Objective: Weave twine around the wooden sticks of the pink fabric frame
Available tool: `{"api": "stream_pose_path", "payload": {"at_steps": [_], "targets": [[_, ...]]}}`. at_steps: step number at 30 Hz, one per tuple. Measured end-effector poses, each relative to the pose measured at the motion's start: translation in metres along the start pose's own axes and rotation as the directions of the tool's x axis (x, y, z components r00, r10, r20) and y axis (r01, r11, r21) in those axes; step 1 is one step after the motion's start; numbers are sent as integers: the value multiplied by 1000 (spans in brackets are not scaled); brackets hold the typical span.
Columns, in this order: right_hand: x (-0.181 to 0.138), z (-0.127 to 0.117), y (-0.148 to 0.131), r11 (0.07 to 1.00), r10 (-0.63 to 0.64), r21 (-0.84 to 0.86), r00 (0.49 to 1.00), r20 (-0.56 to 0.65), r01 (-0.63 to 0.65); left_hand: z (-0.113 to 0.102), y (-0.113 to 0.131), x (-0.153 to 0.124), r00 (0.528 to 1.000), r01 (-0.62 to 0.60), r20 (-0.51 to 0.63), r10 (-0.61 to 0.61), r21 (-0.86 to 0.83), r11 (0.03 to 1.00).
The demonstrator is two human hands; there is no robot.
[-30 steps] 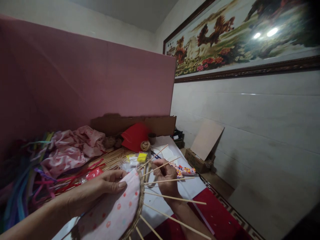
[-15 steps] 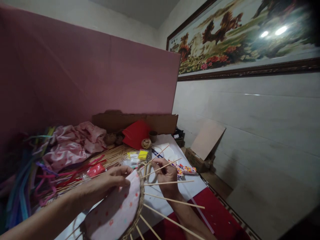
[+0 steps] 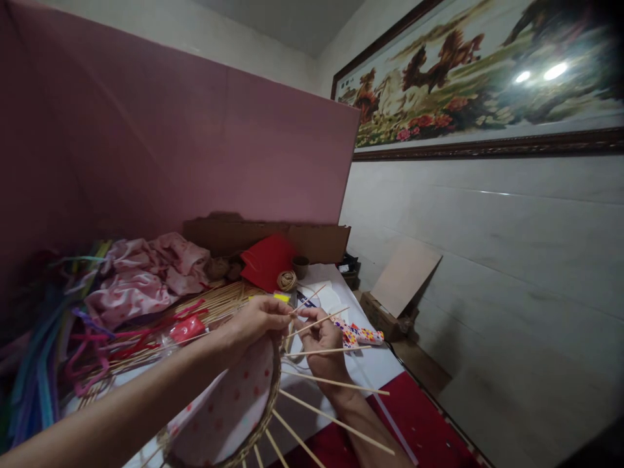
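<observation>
A round woven piece with a braided cord rim (image 3: 277,383) is tilted in front of me, its inside covered by pink cloth (image 3: 234,396) with small red spots. Thin wooden sticks (image 3: 336,389) fan out from the rim. At the rim's upper end, my left hand (image 3: 263,318) pinches one of these sticks near its base. Close against it, my right hand (image 3: 319,335) is closed behind the sticks, fingertips meeting the left ones. What the right fingers grip is too small to make out.
Behind lie a ball of twine (image 3: 286,281), a small brown pot (image 3: 301,266) and red fabric (image 3: 268,260). To the left are crumpled pink cloth (image 3: 141,279), pipe cleaners (image 3: 39,370) and a bundle of sticks (image 3: 219,302). A floral-patterned roll (image 3: 365,335) lies right of the hands.
My left hand has left the cloth-covered face and moved up and right to the rim, meeting my right hand at a stick. My right hand has stayed almost in place.
</observation>
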State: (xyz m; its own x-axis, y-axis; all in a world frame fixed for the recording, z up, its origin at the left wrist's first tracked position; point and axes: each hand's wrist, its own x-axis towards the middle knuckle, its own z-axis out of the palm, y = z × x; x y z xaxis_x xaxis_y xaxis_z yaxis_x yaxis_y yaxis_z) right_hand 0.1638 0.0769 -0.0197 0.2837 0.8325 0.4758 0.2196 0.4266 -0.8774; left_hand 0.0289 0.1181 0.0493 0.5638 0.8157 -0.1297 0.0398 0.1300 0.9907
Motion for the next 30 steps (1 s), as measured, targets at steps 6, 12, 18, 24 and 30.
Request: {"api": "stream_pose_path", "payload": {"at_steps": [6, 12, 18, 24, 30], "targets": [[-1, 3, -5, 999, 6, 33, 999, 37, -7, -7, -3, 6, 1000, 16, 2, -16, 49, 999], [-2, 4, -5, 993, 23, 118, 1000, 14, -25, -10, -1, 4, 999, 9, -34, -7, 61, 998], [-1, 0, -5, 990, 86, 113, 996, -1, -85, -9, -3, 4, 1000, -13, 9, 13, 41, 999], [0, -1, -2, 989, 111, 97, 994, -11, -109, -9, -7, 6, 1000, -23, 7, 22, 51, 998], [0, 0, -5, 991, 103, 83, 995, -4, -103, -13, -11, 9, 998, -55, 4, 55, 80, 995]]}}
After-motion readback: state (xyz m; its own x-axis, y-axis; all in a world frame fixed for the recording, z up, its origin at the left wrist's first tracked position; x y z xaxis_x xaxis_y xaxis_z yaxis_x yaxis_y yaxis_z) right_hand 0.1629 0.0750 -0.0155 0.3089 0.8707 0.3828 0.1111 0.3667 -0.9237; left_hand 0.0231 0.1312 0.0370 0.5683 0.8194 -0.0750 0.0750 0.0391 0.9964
